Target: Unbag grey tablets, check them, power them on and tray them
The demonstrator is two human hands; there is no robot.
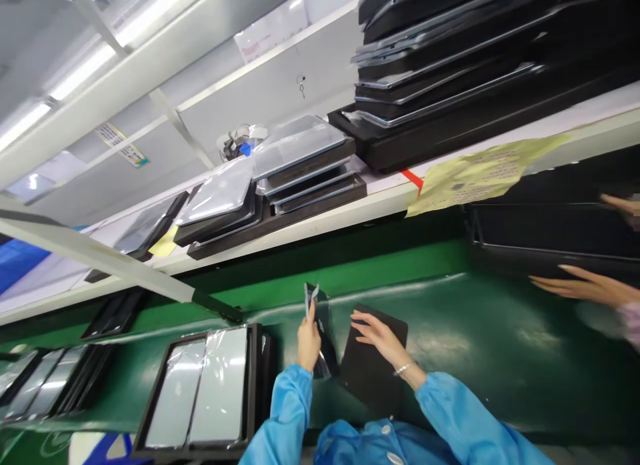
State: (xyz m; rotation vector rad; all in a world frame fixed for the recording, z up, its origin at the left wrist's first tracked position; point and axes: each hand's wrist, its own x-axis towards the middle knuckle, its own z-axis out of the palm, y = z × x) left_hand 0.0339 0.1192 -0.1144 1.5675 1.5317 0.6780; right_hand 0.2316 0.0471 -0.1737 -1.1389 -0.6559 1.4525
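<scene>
My left hand (pixel 309 339) is closed around a thin, dark flat panel (pixel 326 348) in glossy clear film, tipped up nearly on edge above the green bench. The panel's face is mostly turned away. My right hand (pixel 377 337) has its fingers extended over a matte black flat sheet (pixel 373 368) lying on the bench. Whether those fingertips touch the sheet I cannot tell. Left of my hands, a black tray (pixel 254 385) holds two film-wrapped, grey-faced panels (pixel 220 385) side by side.
A shelf (pixel 385 201) above the bench carries stacks of wrapped panels (pixel 300 145) and black foam trays (pixel 480 118). A yellow paper (pixel 475 175) hangs from its edge. More trays (pixel 50 381) stand far left. Another person's hands (pixel 590 288) are at a black tray (pixel 550 228) on the right.
</scene>
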